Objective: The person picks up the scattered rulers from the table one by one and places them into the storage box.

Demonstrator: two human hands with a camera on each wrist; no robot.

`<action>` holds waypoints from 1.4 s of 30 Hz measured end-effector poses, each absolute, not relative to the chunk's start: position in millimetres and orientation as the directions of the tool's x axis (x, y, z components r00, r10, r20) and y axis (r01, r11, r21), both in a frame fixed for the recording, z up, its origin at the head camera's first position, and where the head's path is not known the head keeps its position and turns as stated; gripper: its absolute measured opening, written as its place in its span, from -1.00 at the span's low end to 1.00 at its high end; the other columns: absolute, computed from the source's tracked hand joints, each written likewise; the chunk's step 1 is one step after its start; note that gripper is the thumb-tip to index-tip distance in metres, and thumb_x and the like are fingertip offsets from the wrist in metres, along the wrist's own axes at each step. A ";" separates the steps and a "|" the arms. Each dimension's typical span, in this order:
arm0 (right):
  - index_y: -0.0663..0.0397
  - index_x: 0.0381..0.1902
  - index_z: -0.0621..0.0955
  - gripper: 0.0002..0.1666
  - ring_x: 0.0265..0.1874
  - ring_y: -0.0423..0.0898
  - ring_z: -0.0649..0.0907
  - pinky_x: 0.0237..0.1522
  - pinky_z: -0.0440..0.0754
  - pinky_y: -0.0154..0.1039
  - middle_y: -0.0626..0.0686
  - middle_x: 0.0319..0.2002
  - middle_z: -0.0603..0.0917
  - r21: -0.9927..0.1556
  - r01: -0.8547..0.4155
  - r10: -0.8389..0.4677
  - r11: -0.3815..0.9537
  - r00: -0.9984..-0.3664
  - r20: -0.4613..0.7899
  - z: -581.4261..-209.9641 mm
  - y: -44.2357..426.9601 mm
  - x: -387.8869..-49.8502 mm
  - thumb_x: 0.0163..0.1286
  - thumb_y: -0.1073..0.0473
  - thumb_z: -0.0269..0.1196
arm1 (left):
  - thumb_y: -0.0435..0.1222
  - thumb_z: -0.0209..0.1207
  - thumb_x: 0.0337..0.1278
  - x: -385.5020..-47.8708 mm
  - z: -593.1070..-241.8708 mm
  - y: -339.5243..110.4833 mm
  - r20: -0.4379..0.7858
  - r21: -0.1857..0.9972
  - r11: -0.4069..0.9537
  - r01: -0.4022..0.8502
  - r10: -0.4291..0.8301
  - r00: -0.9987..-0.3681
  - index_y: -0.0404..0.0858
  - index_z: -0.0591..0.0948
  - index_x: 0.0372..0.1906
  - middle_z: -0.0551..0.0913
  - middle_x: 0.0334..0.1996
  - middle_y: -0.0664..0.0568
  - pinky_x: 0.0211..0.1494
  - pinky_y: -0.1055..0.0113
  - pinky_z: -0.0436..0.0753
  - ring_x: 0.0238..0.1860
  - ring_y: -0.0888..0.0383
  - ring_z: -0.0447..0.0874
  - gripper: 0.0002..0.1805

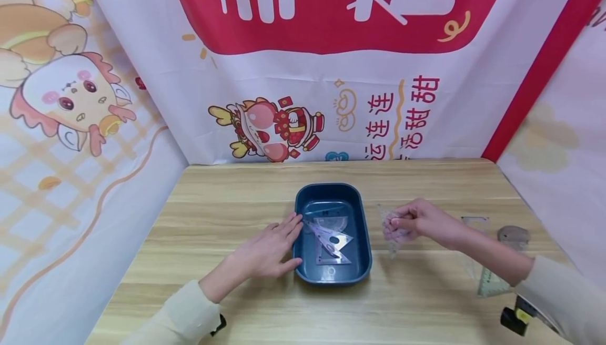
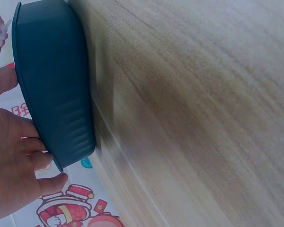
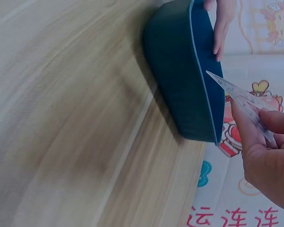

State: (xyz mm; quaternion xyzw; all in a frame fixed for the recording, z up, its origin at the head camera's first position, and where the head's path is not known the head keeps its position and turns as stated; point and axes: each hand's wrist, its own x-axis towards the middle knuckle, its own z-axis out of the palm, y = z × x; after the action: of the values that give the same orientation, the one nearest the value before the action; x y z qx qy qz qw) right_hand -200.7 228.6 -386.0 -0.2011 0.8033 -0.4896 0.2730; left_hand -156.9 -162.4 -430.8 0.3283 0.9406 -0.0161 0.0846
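Note:
A dark blue tray [image 1: 367, 250] stands on the table, with several clear set squares and a protractor [image 1: 331, 224] lying inside. My left hand [image 1: 272, 250] rests against its left rim, fingers fairly straight; the left wrist view shows that hand [image 2: 19, 156] touching the tray [image 2: 57, 90]. To the right of the tray, my right hand [image 1: 416, 224] pinches a clear triangular ruler [image 1: 395, 247] above the table. Seen from the right wrist, the hand [image 3: 270, 156] holds the ruler [image 3: 236, 94] between thumb and fingers, its pointed tip near the tray rim [image 3: 203, 94].
Under and beside my right forearm lie a clear ruler frame [image 1: 475, 220], a greyish rounded item [image 1: 513, 235] and a greenish triangular ruler [image 1: 492, 283]. Printed cloth [image 1: 293, 66] hangs behind the table and at both sides.

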 end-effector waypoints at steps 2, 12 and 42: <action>0.21 -0.01 0.70 -0.71 -0.18 -0.05 0.68 -0.09 0.76 -0.21 0.17 -0.11 0.74 -0.894 -0.055 -0.594 0.444 -0.765 -0.247 -383.4 223.2 -201.8 0.51 0.16 0.15 | 0.26 -0.05 0.35 -156.8 -430.6 -162.3 -0.172 0.026 0.785 0.618 0.613 -0.771 -0.27 0.13 0.56 -0.01 0.62 -0.12 0.51 -0.12 0.32 0.63 -0.06 -0.11 -0.07; 0.32 0.03 0.67 -0.69 -0.07 0.01 0.78 -0.05 0.76 -0.11 0.21 -0.07 0.78 -0.912 -0.028 -0.628 0.408 -0.734 -0.258 -377.8 196.2 -203.1 0.53 0.23 0.11 | 0.27 -0.05 0.34 -156.8 -431.0 -161.6 -0.169 0.030 0.785 0.619 0.614 -0.771 -0.26 0.13 0.57 -0.01 0.62 -0.11 0.51 -0.12 0.32 0.63 -0.06 -0.11 -0.07; 0.39 -0.08 0.66 -0.73 -0.19 -0.04 0.77 -0.04 0.76 -0.12 0.21 -0.12 0.76 -0.910 0.071 -0.575 0.409 -0.754 -0.318 -374.3 125.7 -225.2 0.51 0.26 0.12 | 0.26 -0.06 0.36 -157.5 -430.1 -162.3 -0.167 0.033 0.780 0.624 0.620 -0.766 -0.27 0.14 0.56 0.00 0.61 -0.14 0.50 -0.13 0.32 0.63 -0.06 -0.11 -0.08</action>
State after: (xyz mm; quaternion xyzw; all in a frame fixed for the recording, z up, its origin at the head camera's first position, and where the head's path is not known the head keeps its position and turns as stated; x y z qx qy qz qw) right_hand -225.2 125.7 -374.3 -0.1614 0.7796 -0.5189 0.3112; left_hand -157.5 -162.3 -430.1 0.3311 0.9397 -0.0124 0.0845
